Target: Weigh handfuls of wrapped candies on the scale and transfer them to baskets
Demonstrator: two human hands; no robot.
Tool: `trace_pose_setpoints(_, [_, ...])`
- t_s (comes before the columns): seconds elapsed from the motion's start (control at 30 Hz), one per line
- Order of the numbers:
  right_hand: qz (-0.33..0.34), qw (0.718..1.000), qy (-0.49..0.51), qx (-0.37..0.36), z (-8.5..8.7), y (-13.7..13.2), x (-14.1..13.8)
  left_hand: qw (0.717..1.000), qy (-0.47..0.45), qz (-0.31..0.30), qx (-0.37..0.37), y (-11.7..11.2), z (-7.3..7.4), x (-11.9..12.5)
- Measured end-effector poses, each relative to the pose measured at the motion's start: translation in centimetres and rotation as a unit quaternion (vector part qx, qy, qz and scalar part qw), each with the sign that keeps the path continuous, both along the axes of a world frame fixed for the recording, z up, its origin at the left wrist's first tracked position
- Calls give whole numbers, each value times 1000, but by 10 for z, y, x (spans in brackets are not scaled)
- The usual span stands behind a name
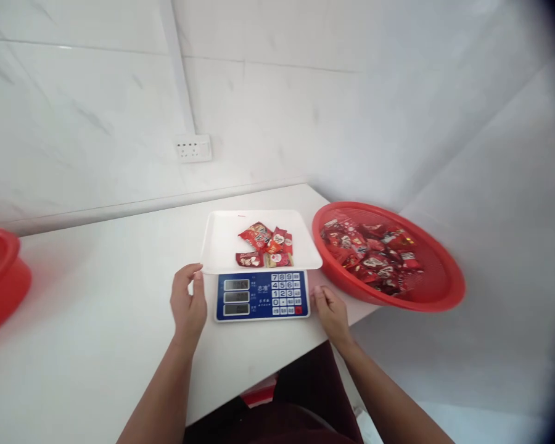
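A digital scale [261, 295] with a blue keypad panel stands near the table's front edge. Its white weighing tray [222, 240] carries several red snack packets [266, 245]. My left hand [188, 302] rests against the scale's left side, thumb up near the tray's corner, fingers curled. My right hand [330, 311] lies on the table at the scale's right side, fingers resting loosely by the panel. Neither hand holds a packet.
A red mesh basket [437, 290] full of red packets sits to the right, overhanging the table corner. Another red basin [0, 277] shows at the far left. A wall socket [193, 148] is on the tiled wall behind. The table edge runs close to my body.
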State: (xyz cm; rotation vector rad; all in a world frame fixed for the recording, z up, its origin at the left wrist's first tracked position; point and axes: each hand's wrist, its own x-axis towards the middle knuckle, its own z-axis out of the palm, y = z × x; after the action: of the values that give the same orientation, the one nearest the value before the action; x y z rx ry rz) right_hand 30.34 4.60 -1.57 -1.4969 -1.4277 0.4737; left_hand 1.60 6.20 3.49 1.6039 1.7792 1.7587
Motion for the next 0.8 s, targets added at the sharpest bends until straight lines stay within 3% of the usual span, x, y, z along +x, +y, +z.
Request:
trace_pose_setpoints(0.1, [75,989,-88,93,34,-13,11,999,6,20,-30,1,2,0])
trace_pose_setpoints(0.17, [59,982,-111,139,64,-13,20,999,4,22,-41,1,3,1])
trace_pose_setpoints(0.23, [28,983,-114,142,93,-2,23,999,5,17,-28,0,4,3])
trace_pose_setpoints(0.33, [88,979,-166,84,120,29,11,1000,24,11,1,-3,7,6])
trace_pose_setpoints(0.47, [153,954,-255,37,119,69,-32,999,43,18,17,-3,6,4])
trace_pose_setpoints(0.6, [185,941,-283,14,106,84,-61,999,43,21,13,0,5,0])
trace_pose_setpoints(0.7, [207,946,-245,49,110,82,-59,999,40,23,4,1,6,0])
trace_pose_setpoints(0.8, [158,961,-206,97,129,80,-31,999,35,25,-16,1,7,0])
